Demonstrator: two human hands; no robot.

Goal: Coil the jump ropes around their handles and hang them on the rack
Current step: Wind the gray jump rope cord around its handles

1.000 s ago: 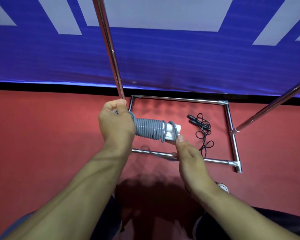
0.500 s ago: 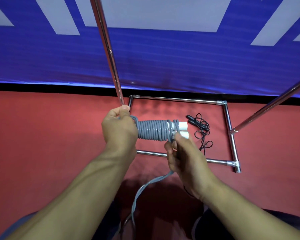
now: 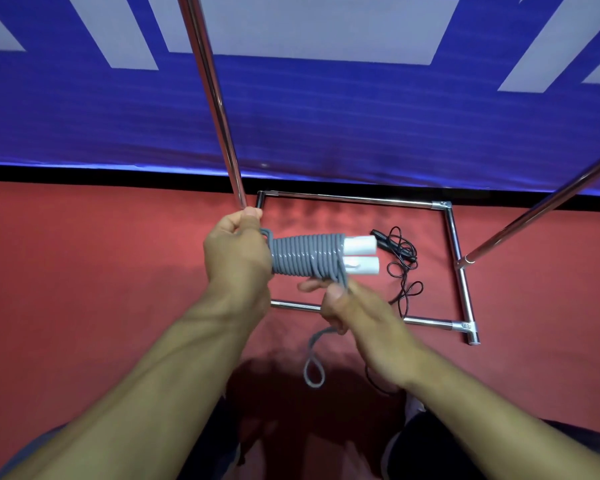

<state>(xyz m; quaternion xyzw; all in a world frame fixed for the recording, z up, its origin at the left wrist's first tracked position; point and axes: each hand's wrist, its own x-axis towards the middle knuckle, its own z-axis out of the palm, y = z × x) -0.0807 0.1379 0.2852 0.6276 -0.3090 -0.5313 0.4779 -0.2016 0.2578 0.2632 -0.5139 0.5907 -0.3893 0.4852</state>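
Left hand [image 3: 238, 261] grips one end of the grey jump rope [image 3: 305, 259], coiled tightly round paired white handles [image 3: 361, 254]. Right hand [image 3: 357, 313] pinches its loose tail below the coil. Black jump rope [image 3: 400, 261] lies tangled on red floor [image 3: 84, 271] inside the chrome rack [image 3: 459, 268] base; blue banner [image 3: 326, 126] behind.

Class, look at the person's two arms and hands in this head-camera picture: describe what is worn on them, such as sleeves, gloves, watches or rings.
Both forearms are bare up to the picture's lower edge: no sleeves show. The left hand and right hand wear no gloves. No watch, bracelet or ring is visible on either wrist or on the fingers that show, though the right hand's fingers are blurred and partly hidden.
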